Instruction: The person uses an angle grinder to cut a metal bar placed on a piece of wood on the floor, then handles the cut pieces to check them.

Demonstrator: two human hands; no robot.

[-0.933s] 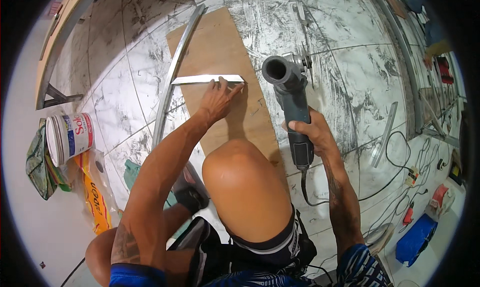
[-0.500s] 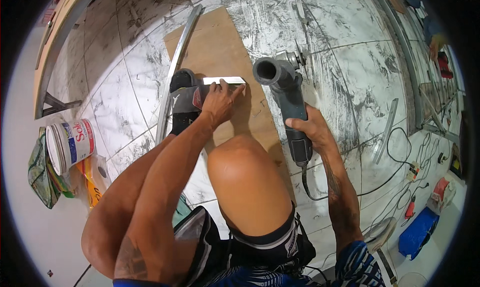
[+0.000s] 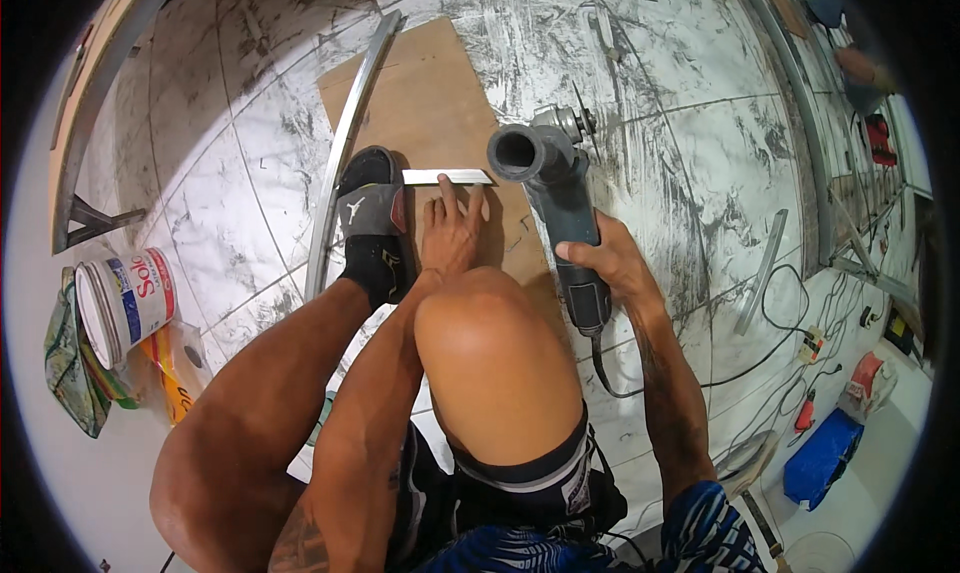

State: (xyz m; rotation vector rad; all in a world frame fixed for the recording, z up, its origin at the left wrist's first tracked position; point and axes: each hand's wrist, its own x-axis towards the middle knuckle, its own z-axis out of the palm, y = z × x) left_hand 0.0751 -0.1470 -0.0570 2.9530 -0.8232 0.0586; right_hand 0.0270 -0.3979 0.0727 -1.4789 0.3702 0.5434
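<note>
- White tiled floor [image 3: 690,163], dark scuffs.
- Brown board [image 3: 430,93] flat on it.
- Long metal bar [image 3: 350,133] across board's left side.
- Power tool [image 3: 575,213] held in my right grip [image 3: 606,258], fingers wrapped round its body.
- My shod left foot [image 3: 375,208] on board, hiding left end of short metal strip [image 3: 422,177].
- My left grip [image 3: 452,231]: fingers spread, not grasping, fingertips on strip.
- Strip: crosswise on board.
</note>
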